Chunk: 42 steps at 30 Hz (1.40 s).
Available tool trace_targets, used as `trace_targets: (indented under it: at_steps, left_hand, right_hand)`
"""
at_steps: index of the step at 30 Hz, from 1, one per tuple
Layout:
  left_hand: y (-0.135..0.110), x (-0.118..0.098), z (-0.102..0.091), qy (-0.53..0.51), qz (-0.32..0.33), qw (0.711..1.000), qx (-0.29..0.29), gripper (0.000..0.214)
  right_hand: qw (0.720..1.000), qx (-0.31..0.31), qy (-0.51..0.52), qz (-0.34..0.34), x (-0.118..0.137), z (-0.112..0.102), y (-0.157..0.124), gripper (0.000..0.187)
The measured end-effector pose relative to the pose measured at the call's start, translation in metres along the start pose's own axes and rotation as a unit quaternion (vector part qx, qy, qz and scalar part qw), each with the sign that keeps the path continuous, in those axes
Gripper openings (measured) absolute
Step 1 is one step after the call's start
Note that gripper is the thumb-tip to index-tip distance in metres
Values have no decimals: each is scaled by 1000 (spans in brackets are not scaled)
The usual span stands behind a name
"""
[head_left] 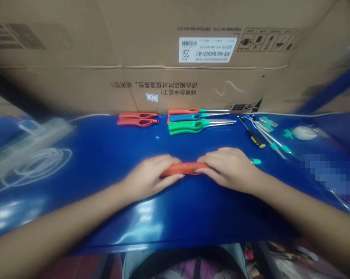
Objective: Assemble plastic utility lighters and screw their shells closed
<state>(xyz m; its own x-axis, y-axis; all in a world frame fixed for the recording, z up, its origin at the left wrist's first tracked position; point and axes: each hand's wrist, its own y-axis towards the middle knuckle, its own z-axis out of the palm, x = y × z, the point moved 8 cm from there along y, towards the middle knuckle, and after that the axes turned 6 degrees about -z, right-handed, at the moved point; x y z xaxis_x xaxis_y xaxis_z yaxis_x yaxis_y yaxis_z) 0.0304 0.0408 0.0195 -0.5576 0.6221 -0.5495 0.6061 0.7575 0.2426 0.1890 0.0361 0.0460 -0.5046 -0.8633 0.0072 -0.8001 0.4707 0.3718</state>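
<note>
Both of my hands grip an orange lighter handle (186,168) held level above the blue tabletop. My left hand (153,174) is closed round its left end, thumb along the near side. Over the right end, my right hand (229,168) is closed, and its fingers hide that end. A small green spot shows by the right thumb. Just beyond the right hand lies a teal plastic piece (255,161). Farther back are long-nosed lighters in orange, blue and green (185,127), with metal tubes pointing right. Two red handles (137,122) without tubes lie left of them.
A black-and-yellow screwdriver (255,138) lies at the right back beside metal tubes with teal ends (269,135) and a white rounded object (304,133). Coiled white cable (41,161) and a power strip (32,143) occupy the left. A cardboard wall (90,50) closes off the back.
</note>
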Motion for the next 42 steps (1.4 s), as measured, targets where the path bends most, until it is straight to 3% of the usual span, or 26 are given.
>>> trace_targets:
  at_steps: [3, 6, 9, 14, 19, 28, 33, 39, 42]
  left_hand:
    - [3, 8, 1, -123, -77, 989, -17, 24]
    - [2, 18, 7, -294, -181, 938, -17, 33]
    - [2, 16, 12, -361, -206, 910, 13, 40]
    - [2, 3, -6, -173, -60, 982, -36, 27]
    - [-1, -6, -3, -77, 32, 996, -20, 26]
    - [-4, -12, 6, -43, 46, 998, 12, 28]
    - [-1, -5, 0, -41, 33, 999, -5, 28]
    - [2, 5, -10, -48, 22, 998, -43, 25]
    - [2, 5, -11, -48, 27, 998, -37, 25]
  right_hand:
    - [999, 11, 29, 7, -2, 2, 1, 29]
    - [998, 19, 59, 0, -3, 1, 1, 50]
    - [998, 14, 61, -24, 0, -1, 1, 56]
    - [998, 9, 60, -27, 2, -1, -1, 39]
    - [995, -19, 72, -60, 10, -5, 1, 25]
    - [996, -38, 64, -47, 20, -2, 2, 20]
    - [988, -82, 129, 10, 3, -4, 4, 16]
    - [995, -36, 87, 32, -15, 0, 2, 12]
    - [996, -41, 68, 32, -16, -3, 0, 12]
